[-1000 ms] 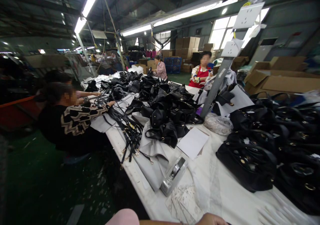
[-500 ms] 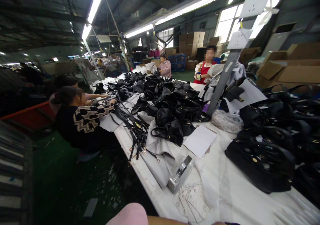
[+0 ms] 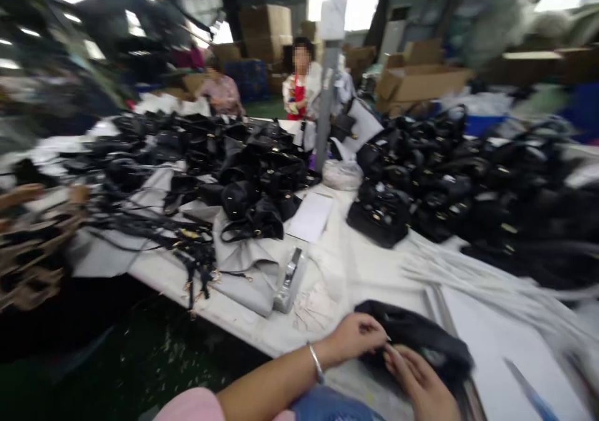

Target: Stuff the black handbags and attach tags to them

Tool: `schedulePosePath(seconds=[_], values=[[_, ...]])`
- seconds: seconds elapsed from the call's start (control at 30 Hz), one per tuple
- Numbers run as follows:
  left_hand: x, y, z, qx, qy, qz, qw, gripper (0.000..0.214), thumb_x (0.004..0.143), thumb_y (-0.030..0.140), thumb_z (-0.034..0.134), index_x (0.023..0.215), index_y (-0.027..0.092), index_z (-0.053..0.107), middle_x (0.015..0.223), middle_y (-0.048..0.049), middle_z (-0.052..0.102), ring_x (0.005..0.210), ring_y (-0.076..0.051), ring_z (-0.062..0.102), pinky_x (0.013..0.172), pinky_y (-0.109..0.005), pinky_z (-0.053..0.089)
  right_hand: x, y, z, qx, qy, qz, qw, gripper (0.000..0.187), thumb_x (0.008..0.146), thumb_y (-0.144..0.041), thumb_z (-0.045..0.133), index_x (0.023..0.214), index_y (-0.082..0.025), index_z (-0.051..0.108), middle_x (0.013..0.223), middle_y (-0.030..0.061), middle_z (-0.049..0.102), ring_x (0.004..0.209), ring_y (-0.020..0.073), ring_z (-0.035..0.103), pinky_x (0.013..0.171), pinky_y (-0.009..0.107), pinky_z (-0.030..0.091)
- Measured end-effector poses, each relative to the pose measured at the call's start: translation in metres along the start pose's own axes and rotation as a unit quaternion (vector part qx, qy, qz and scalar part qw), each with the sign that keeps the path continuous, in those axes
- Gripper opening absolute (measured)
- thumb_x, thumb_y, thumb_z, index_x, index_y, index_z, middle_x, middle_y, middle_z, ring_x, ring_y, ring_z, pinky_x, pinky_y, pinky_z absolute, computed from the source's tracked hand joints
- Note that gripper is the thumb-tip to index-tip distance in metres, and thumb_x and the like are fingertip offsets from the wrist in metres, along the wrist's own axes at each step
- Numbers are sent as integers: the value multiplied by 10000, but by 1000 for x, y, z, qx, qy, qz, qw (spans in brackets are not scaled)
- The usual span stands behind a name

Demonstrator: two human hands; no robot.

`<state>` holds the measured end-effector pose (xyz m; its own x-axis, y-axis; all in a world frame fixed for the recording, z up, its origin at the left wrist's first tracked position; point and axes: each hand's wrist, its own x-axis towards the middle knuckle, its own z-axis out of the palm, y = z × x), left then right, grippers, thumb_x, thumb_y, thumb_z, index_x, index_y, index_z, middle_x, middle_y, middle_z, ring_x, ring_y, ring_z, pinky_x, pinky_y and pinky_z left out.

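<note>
Step in hand: two-handed fingertip work, judged to be fine handling at the surface of the black bag (image 3: pixel 435 346). The left hand (image 3: pixel 352 340), with a silver bracelet (image 3: pixel 316 363) at the wrist, was closed in a pinch of thumb and fingers. The right hand (image 3: pixel 425 380) met it from the near right side, thumb and forefinger brought together, the palm otherwise unclenched. Both sets of fingertips appeared to grip one small pale piece (image 3: pixel 389 339); its kind, and whether it was joined to the bag, could not be told.

Position: the black bag lay on the white table (image 3: pixel 369 271), just beyond and beneath the hands, near the table's front edge. Its right part reached the dark border (image 3: pixel 448 314) of the white sheet (image 3: pixel 500 352). A blurred blue pointed object (image 3: pixel 528 387) lay on that sheet, to the right of the bag.

Requirement for the next move, as a judgement: steady wrists, both pinches maintained, and the bag prevented from sliding, since neither hand appeared to press it down.

Orientation: the bag's long axis ran obliquely, from the far left end beyond the left hand to the near right end beside the sheet. The rounded far end pointed away and leftward. The bag lay low rather than upright; which side was its front, and where its opening faced, could not be determined
</note>
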<state>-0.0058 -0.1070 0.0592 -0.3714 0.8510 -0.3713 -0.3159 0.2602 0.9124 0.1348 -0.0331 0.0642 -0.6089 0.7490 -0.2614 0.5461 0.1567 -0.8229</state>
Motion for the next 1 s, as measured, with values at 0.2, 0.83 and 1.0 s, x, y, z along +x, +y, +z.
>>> schedulePosePath(seconds=[0.2, 0.83, 1.0], values=[[6, 6, -2, 35, -32, 18, 999, 284, 815, 397, 611, 836, 117, 656, 753, -27, 621, 688, -125, 538, 624, -226, 430, -3, -4, 10, 353, 89, 119, 924, 379, 711, -468, 738, 921, -153, 717, 909, 74, 707, 821, 206, 645, 775, 318, 536], [-1, 2, -1, 101, -47, 47, 993, 275, 839, 389, 582, 829, 127, 663, 786, -44, 660, 733, -150, 575, 681, -244, 443, -9, -6, 12, 336, 96, 100, 931, 363, 722, -464, 734, 910, -154, 720, 826, 59, 714, 785, 187, 640, 773, 313, 506], [-1, 2, -3, 121, -30, 59, 990, 249, 851, 361, 569, 826, 131, 661, 778, -34, 654, 719, -142, 562, 668, -238, 423, -9, -4, 11, 333, 108, 103, 931, 335, 740, -444, 726, 917, -160, 715, 849, 55, 714, 793, 185, 642, 787, 311, 500]])
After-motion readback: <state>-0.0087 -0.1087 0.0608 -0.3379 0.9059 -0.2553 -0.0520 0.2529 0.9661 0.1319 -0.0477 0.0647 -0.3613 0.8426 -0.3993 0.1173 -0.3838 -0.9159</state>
